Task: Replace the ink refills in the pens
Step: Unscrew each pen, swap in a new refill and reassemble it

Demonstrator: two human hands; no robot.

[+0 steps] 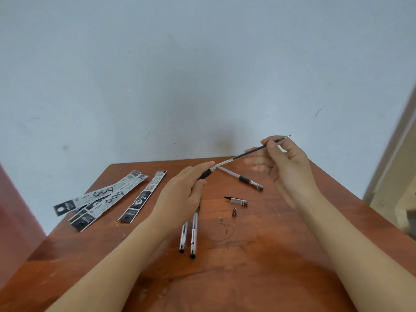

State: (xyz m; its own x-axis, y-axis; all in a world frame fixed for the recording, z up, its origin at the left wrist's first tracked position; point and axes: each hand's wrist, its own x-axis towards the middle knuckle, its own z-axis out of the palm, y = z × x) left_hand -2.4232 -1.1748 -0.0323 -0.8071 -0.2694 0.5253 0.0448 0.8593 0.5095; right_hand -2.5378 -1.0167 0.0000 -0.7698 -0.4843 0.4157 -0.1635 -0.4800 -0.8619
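Here, left hand [180,194] grips the black-sleeved pen barrel [206,174]; right hand [286,163] pinches its dark refill [252,152], half out.

- Four refill packets [96,195]: three overlapping, one separate packet [144,194].
- Three pens lying on the table [292,244]: two clear pens [193,233] side by side, and one black-grip pen [244,178].
- One pen barrel [206,174], held up.
- One refill [247,153], partly inside that barrel.
- One pen cap [237,200].
- One small metal tip cone [234,212].
- Two hands: left hand [180,194] and right hand [288,163].
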